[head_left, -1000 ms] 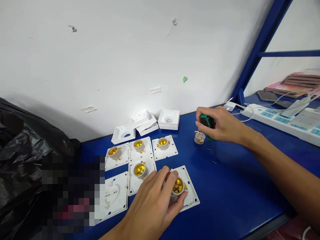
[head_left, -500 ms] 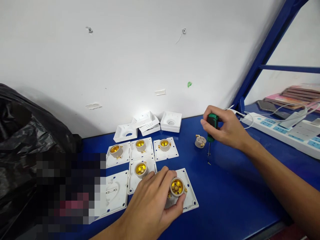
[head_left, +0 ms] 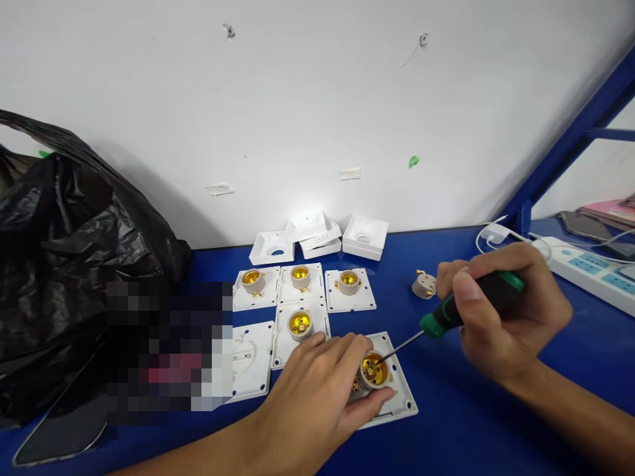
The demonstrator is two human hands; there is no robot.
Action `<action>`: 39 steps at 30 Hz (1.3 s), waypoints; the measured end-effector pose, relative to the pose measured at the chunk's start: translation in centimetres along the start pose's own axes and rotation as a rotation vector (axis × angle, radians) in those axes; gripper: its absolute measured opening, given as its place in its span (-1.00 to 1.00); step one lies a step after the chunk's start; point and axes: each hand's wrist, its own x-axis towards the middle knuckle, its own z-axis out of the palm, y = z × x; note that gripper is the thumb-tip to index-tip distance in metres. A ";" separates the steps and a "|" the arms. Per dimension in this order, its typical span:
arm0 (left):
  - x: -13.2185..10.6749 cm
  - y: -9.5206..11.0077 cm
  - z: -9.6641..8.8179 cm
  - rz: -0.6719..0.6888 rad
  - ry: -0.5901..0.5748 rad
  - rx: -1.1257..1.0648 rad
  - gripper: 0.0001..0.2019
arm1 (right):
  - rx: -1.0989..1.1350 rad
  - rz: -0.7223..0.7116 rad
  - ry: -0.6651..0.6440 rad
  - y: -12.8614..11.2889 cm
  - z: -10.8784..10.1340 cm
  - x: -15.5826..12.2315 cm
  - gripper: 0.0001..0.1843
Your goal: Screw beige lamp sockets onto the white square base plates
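Note:
My left hand (head_left: 325, 383) is closed around a round lamp socket (head_left: 373, 371) with a gold-coloured threaded inside. That socket sits on a square white base plate (head_left: 401, 396) at the front of the table. In my right hand (head_left: 510, 317) is a screwdriver (head_left: 441, 318) with a green and black handle, tilted down to the left. Its thin tip reaches inside the socket; any screw at the tip is too small to make out. Behind the right hand, a loose lamp socket (head_left: 423, 287) lies with its terminal side up.
Several white plates with sockets, one a plate (head_left: 300, 325), stand left of centre. White covers (head_left: 366, 236) are piled by the wall. A bare plate (head_left: 248, 360) lies partly under a blurred patch. At left is a black bag (head_left: 89, 218); at right, a power strip (head_left: 585, 264).
My right hand has brought the screwdriver from the bare tabletop, where it stood upright, left into the socket. My left hand keeps its hold. The camera view has shifted.

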 end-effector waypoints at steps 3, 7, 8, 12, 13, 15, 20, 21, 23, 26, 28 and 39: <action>0.0 0.0 0.1 -0.001 -0.020 -0.009 -0.61 | -0.005 -0.079 0.008 -0.1 0.0 -0.1 -0.90; 0.1 0.0 0.1 0.000 -0.035 -0.024 -0.62 | -0.011 -0.101 -0.023 0.1 -0.1 -0.1 -0.89; 0.1 -0.1 0.1 0.001 -0.032 -0.025 -0.61 | -0.012 -0.094 -0.038 0.2 -0.1 -0.2 -0.89; 0.2 -0.1 0.1 0.000 -0.033 -0.028 -0.60 | -0.005 -0.033 -0.118 0.2 0.0 -0.5 -0.88; 0.2 -0.1 0.1 0.001 -0.035 -0.026 -0.59 | -0.007 -0.023 -0.133 0.2 0.1 -0.6 -0.88; 0.2 -0.1 0.1 0.003 -0.032 -0.019 -0.59 | -0.016 -0.015 -0.157 0.1 0.2 -0.8 -0.88; 0.1 -0.2 0.0 0.012 -0.029 -0.016 -0.60 | 0.002 0.009 -0.190 0.2 0.2 -1.0 -0.89; 0.0 -0.2 0.0 0.014 -0.035 -0.019 -0.61 | 0.015 0.015 -0.185 0.2 0.1 -1.0 -0.90; 0.0 -0.2 0.1 0.012 -0.042 -0.024 -0.63 | 0.034 0.020 -0.169 0.1 -0.1 -1.0 -0.90; -0.1 -0.2 0.2 0.013 -0.035 -0.032 -0.63 | 0.040 0.020 -0.165 0.0 -0.2 -1.0 -0.91; -0.2 -0.2 0.3 0.012 -0.027 -0.037 -0.62 | 0.032 0.012 -0.188 0.0 -0.2 -1.0 -0.91; 0.0 -0.2 0.3 0.000 -0.070 -0.026 -0.64 | 0.042 0.012 -0.135 -0.2 -0.2 -0.5 -0.88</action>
